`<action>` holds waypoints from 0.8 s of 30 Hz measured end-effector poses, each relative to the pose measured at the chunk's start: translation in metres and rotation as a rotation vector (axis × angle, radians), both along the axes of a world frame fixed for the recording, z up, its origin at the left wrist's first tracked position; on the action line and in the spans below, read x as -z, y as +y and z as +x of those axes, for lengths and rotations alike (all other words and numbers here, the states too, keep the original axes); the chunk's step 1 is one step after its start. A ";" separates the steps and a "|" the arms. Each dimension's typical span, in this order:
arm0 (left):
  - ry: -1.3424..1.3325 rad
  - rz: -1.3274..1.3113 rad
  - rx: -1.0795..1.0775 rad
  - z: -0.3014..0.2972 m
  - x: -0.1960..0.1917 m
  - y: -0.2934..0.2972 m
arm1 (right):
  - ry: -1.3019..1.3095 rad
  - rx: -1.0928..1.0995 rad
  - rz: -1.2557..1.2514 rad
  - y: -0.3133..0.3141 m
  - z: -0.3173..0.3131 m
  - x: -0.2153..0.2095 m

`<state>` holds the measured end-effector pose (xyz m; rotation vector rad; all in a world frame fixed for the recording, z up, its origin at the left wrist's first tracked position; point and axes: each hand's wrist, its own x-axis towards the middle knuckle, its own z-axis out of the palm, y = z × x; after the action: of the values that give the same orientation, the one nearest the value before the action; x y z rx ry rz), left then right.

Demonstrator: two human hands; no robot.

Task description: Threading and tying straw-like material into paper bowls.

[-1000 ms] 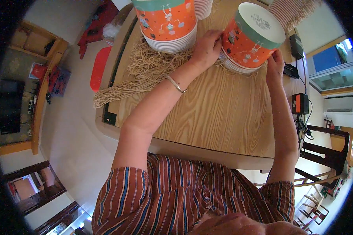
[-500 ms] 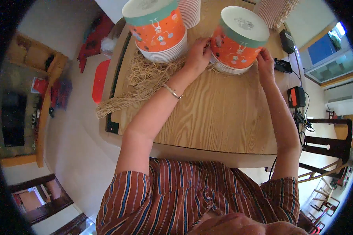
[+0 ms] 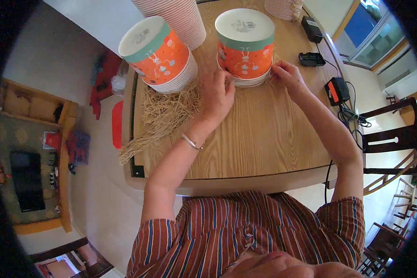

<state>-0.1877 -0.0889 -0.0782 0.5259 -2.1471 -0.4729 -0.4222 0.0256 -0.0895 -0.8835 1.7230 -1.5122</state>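
An upside-down stack of orange paper buckets [image 3: 245, 55] with green bands and white rims stands in front of me on the table. At its lower left rim is my left hand [image 3: 216, 95], fingers curled closed; what they hold is hidden. My right hand [image 3: 289, 78] pinches at the stack's lower right rim, where thin tan strands of twine show by the fingertips. To the left, a loose bundle of tan twine [image 3: 164, 118] spreads over the table. A second orange bucket stack [image 3: 164, 58] leans slightly, its base on the twine.
Taller stacks of pale nested buckets [image 3: 178, 21] stand behind. Along the table's [image 3: 245, 148] right edge lie a black charger [image 3: 312, 59], a black-and-orange battery pack [image 3: 337, 91] and cables. A dark wooden chair [image 3: 389, 134] is at the right, a red stool [image 3: 117, 125] at the left.
Both hands have moved down the stack's sides to its lower rims. My view has shifted, so the buckets appear further left and more of the pale stack shows.
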 end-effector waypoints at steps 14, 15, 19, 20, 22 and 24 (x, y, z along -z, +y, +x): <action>-0.315 -0.062 0.254 0.048 -0.003 0.060 | 1.159 0.009 -0.132 0.015 0.032 -0.024; -0.312 -0.061 0.245 0.052 -0.006 0.064 | 1.161 0.001 -0.138 0.016 0.025 -0.018; -0.236 -0.021 0.290 0.071 -0.009 0.074 | 1.354 -0.065 0.066 0.019 0.004 -0.005; -0.213 -0.008 0.306 0.076 -0.009 0.073 | 1.429 -0.044 0.060 0.020 0.002 -0.005; -0.185 0.038 0.271 0.082 -0.010 0.071 | 1.395 -0.022 0.040 0.018 -0.008 -0.008; -0.160 0.084 0.225 0.083 -0.009 0.067 | 1.348 -0.006 -0.079 0.014 -0.001 -0.021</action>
<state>-0.1042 -0.0217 -0.0690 0.3796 -2.3609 -0.6673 -0.4232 0.0400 -0.0680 -2.2478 2.4673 -0.9283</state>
